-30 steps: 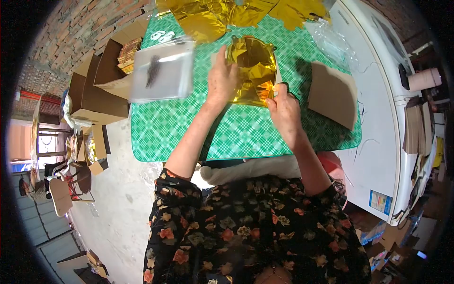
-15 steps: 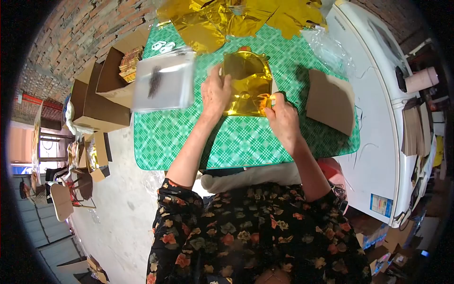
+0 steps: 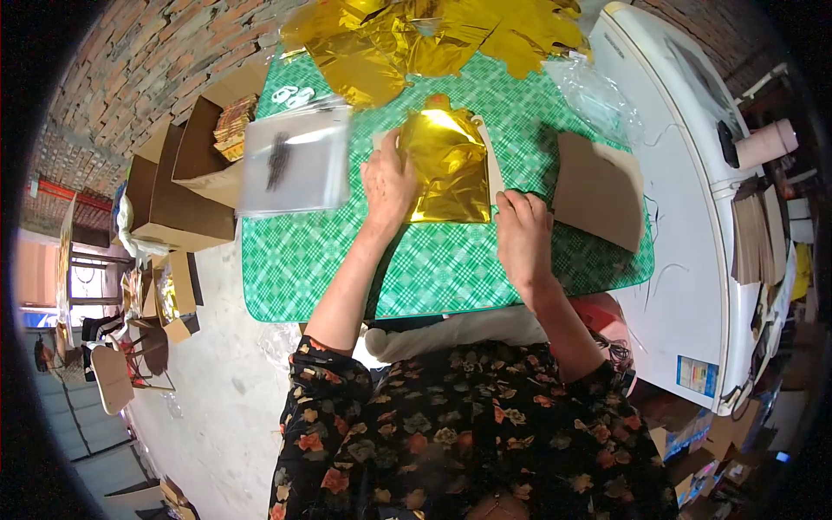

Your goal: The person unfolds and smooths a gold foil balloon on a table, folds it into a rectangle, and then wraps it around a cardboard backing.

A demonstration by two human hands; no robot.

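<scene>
It is judged that the gold foil piece (image 3: 446, 169) could be creased or pulled crooked, because its surface is thin and already wrinkled, and because it is touched at its left side only. If the pale card (image 3: 493, 160), whose edge is seen along the right of the foil, were pushed by one side alone, the two layers could be slid out of line. The foil could also be torn at a corner, if it were pulled too strongly. The foil piece is laid on the green checked table cover (image 3: 303, 269), between the two hands, and its upper part is reached farther from the body than both of them. By the left hand (image 3: 387, 182) the left edge is touched, with the fingers lightly bent and near together; whether anything is pinched there cannot be told. The right hand (image 3: 524, 238) is narrow, with curled fingertips beside the lower end of the card (a grip on it cannot be confirmed). To the left, a stack of clear plastic sleeves (image 3: 303, 169) is placed, well apart from the foil piece.
</scene>
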